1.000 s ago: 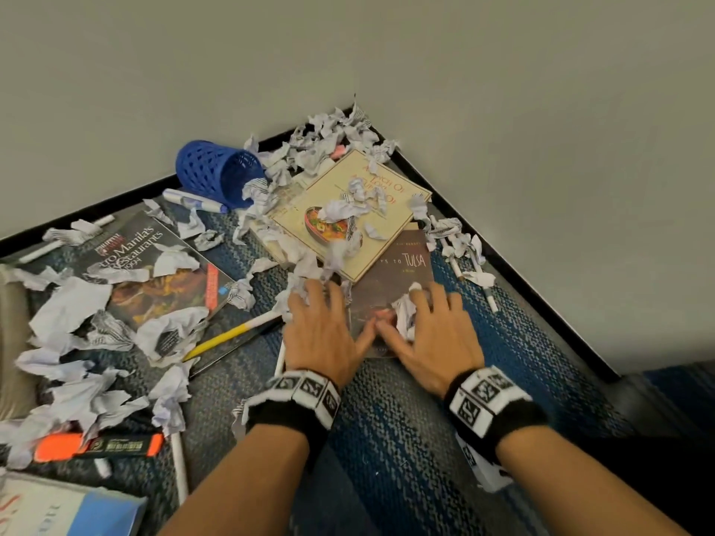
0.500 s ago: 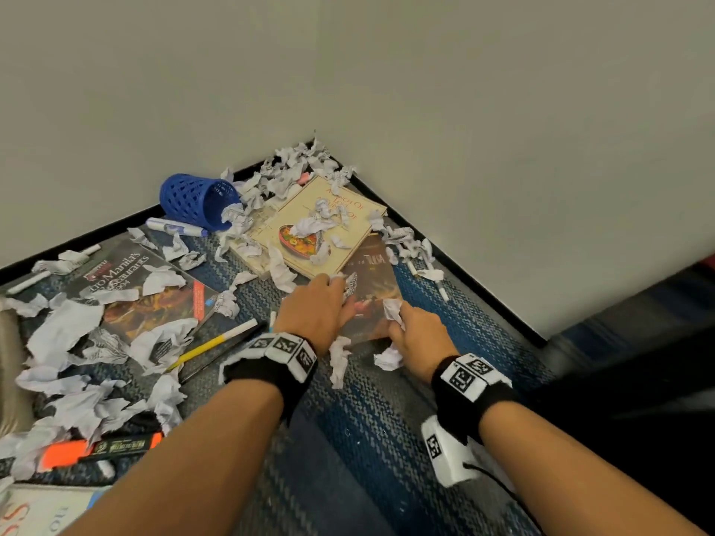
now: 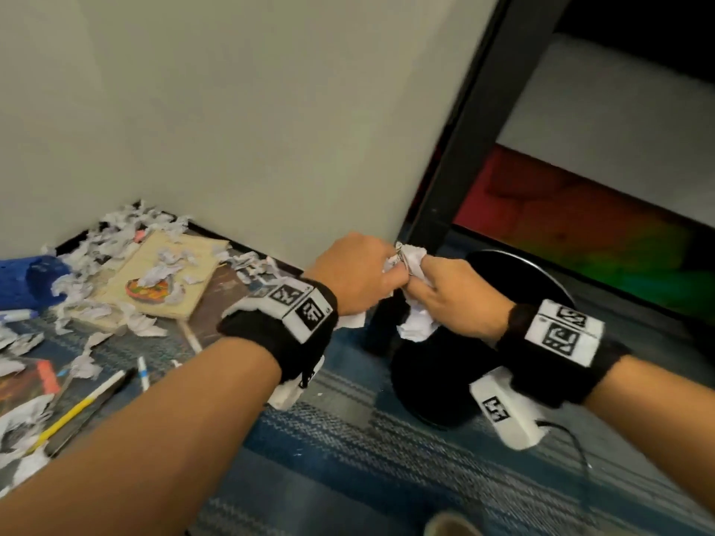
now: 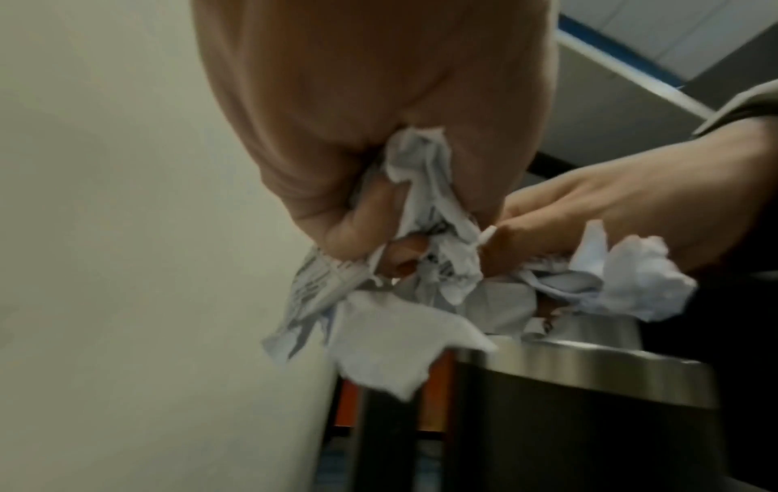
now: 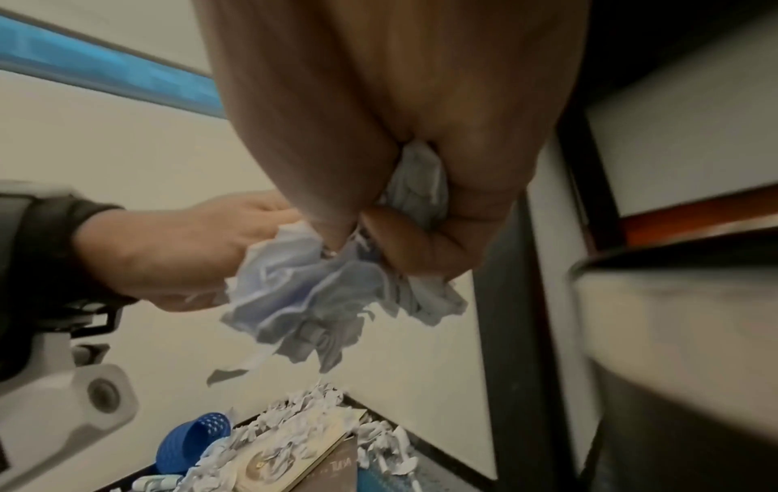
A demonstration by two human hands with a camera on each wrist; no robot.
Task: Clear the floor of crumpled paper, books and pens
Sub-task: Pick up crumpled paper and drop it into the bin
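A: Head view first. Where's your load?

B: Both fists are mid-frame. Your left hand (image 3: 354,274) is curled round crumpled paper (image 3: 412,257), and your right hand (image 3: 456,294) is curled round more of it, knuckles touching. The black bin (image 3: 541,272) sits just below and to the right of them, so the right hand is nearer it. Round rim, dark mouth.

A: And what's left on the floor?

B: Lower left of frame: scraps over a tan book (image 3: 170,272), a yellow pen (image 3: 83,408), and a blue perforated cup (image 3: 33,282) on its side. Striped blue carpet (image 3: 367,439).

A: Left wrist view?

B: Left-hand fingers (image 4: 353,239) are clamped on a thin, printed, creased wad. Brushed-metal bin rim (image 4: 589,363) at lower right, just under the paper. The drop looks to run down and right.

A: Right wrist view?

B: Right fist is closed on a soft, pale, wrinkled ball (image 5: 303,299). Bin wall is at the right edge, blurred. The pile sits at bottom centre against the wall corner.

A: Risk?

B: Loose tails hang out of both fists, so I'd guess bits could miss the rim.
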